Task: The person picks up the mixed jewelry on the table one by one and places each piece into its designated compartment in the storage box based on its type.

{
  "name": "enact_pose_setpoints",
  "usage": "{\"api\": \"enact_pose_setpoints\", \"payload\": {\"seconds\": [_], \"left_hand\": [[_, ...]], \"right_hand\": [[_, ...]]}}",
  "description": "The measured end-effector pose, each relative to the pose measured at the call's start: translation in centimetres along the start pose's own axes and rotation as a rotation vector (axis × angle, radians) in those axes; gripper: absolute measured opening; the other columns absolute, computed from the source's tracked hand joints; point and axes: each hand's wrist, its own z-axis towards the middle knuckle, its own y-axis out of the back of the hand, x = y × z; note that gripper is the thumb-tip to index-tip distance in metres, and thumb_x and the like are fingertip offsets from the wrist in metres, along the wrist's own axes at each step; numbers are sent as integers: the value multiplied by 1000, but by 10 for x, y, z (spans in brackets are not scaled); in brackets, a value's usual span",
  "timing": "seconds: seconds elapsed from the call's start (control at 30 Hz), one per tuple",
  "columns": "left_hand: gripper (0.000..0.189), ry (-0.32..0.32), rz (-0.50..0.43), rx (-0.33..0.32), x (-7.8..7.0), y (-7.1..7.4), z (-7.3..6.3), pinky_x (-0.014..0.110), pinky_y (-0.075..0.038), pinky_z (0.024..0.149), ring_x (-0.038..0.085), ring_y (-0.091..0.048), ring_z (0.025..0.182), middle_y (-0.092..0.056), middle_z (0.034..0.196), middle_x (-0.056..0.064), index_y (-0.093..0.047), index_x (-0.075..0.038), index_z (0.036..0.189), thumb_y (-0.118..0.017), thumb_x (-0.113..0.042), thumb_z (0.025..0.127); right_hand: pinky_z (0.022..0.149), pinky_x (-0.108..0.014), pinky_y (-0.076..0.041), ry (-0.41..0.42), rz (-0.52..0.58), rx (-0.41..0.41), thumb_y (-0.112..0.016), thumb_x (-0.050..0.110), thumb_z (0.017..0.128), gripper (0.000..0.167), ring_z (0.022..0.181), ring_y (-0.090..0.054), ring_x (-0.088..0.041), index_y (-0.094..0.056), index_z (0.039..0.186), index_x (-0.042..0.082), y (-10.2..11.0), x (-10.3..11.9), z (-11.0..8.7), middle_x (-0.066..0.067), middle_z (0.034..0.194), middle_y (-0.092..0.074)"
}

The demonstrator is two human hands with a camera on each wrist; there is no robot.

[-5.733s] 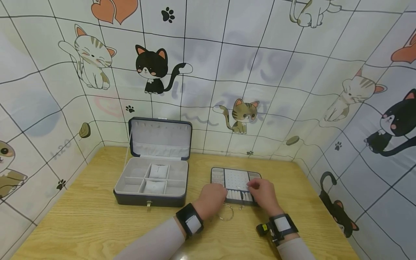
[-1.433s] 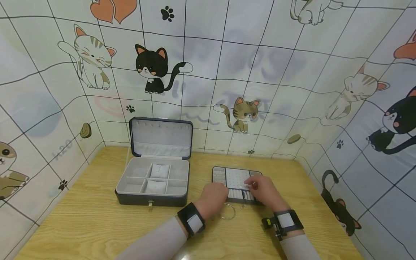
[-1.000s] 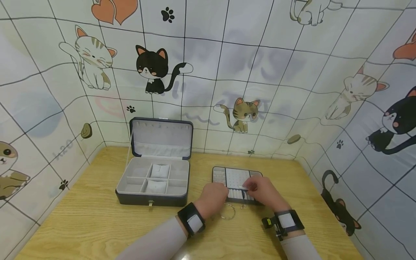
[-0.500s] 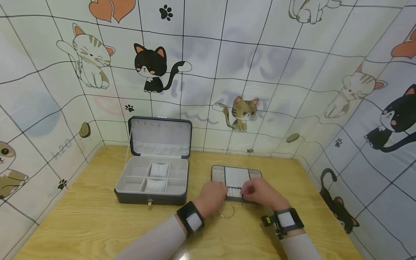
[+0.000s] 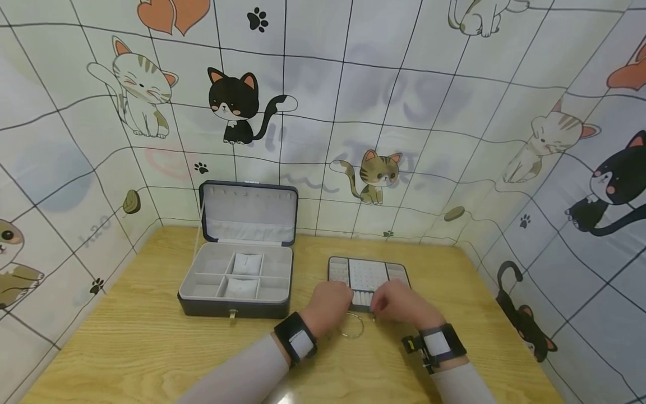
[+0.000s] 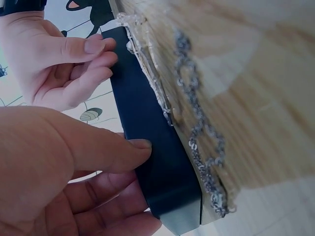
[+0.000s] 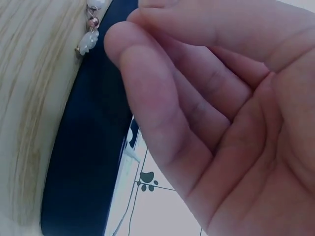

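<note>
- Head view: the jewellery tray point(image 5: 367, 274) lay flat on the wooden tabletop point(image 5: 151, 353), toward five o'clock from the middle.
- At the tray's eight o'clock, the left hand point(image 5: 329, 306) was grasping it, thumb pressed on the dark side wall, other fingers bent behind.
- At its four o'clock sat the right hand point(image 5: 401, 303), fingers bent by the near edge; I could not tell whether they pinched anything.
- A thin round bracelet point(image 5: 363, 325) lay near the tray, toward its seven o'clock.
- Left wrist view: a silver chain point(image 6: 198, 115) stretched along the tabletop at three o'clock.
- Right wrist view: a beaded pendant point(image 7: 89, 42) showed between ten and eleven o'clock, beside the tray's wall.
- An open navy box point(image 5: 262, 310) stood apart at the tray's nine o'clock, two white cushions point(image 5: 247, 264) in its middle compartments.
</note>
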Motion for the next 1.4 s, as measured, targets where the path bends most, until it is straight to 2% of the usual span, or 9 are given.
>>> {"api": "enact_pose_setpoints", "payload": {"seconds": [0.2, 0.3, 0.4, 0.53, 0.73, 0.87, 1.2, 1.4], "left_hand": [[6, 6, -15, 13, 0, 0, 0, 28, -53, 54, 10, -60, 68, -70, 79, -4, -75, -20, 88, -76, -17, 93], [8, 7, -19, 10, 0, -1, 0, 28, -52, 54, 9, -59, 68, -69, 79, -5, -74, -21, 87, -74, -17, 94], [10, 7, -24, 5, 0, -3, 1, 28, -51, 53, 9, -57, 67, -68, 77, -5, -74, -21, 86, -73, -18, 95], [11, 3, -25, -5, 0, -6, 1, 28, -49, 52, 9, -56, 65, -67, 76, -5, -74, -21, 85, -73, -18, 95], [11, -1, -32, -12, -1, -8, 1, 27, -48, 51, 9, -56, 64, -67, 76, -5, -75, -21, 86, -72, -19, 97], [11, 0, -45, -20, 0, -7, 0, 27, -49, 53, 9, -57, 66, -68, 77, -5, -75, -21, 87, -71, -19, 97], [11, 0, -56, -4, 1, -6, 1, 27, -48, 53, 10, -56, 66, -68, 77, -5, -74, -20, 87, -71, -19, 97], [10, 7, -49, 17, 1, -3, 2, 27, -48, 53, 10, -55, 65, -66, 76, -4, -74, -20, 87, -72, -18, 96]], "right_hand": [[67, -23, -54, 105, -66, 23, -80, -3, 81, 25, 69, -58, 1, -81, 78, 22, -5, 1, 3, 15, 78, -73], [66, -22, -53, 157, -97, 14, -79, -8, 77, 29, 68, -56, 3, -82, 77, 21, -7, 2, 4, 15, 77, -73], [65, -21, -51, 176, -113, 1, -77, -11, 75, 30, 67, -54, 4, -80, 75, 20, -7, 6, 3, 15, 74, -71], [63, -21, -49, 161, -145, -9, -75, -13, 75, 32, 65, -50, 1, -77, 70, 19, -9, 12, 1, 13, 70, -66], [68, -25, -53, 99, -274, -40, -80, -7, 78, 28, 72, -57, -1, -77, 70, 20, -14, 21, 0, 12, 77, -71], [67, -25, -52, 72, -321, -61, -80, -3, 80, 25, 70, -56, -4, -77, 69, 19, -16, 27, 0, 9, 77, -72], [61, -24, -46, 41, -315, -80, -75, -9, 75, 27, 64, -48, -6, -74, 64, 15, -18, 35, -1, 8, 71, -67], [58, -23, -40, 68, -302, -96, -70, -11, 72, 30, 61, -43, -6, -68, 57, 16, -20, 34, 0, 10, 66, -59]]}}
